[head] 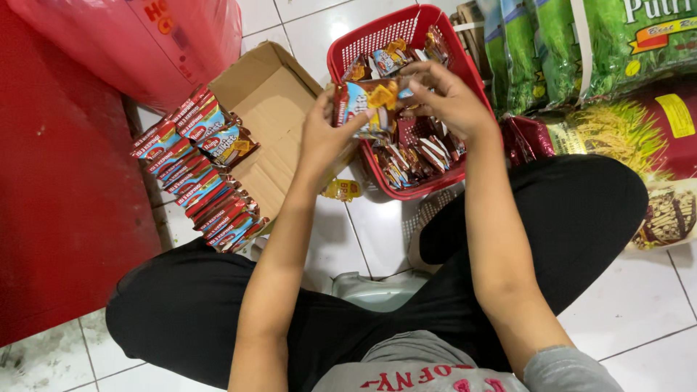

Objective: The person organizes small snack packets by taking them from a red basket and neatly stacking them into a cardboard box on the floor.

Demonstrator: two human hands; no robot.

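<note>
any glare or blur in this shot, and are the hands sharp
Head view: glare whitens the floor tiles behind the red basket; the left hand and right hand on the snack packet look slightly soft; wide-lens bending curves the edges; the stacked packets on the cardboard stay fairly crisp.

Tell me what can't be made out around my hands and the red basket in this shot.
- Head view: the snack packets held by the left hand and right hand overlap, so their count is unclear.
- The red basket floor is hidden by packets and hands.
- The row of packets on the cardboard box overlaps; count unclear.
- The green sacks are cut off by the top edge.
</note>
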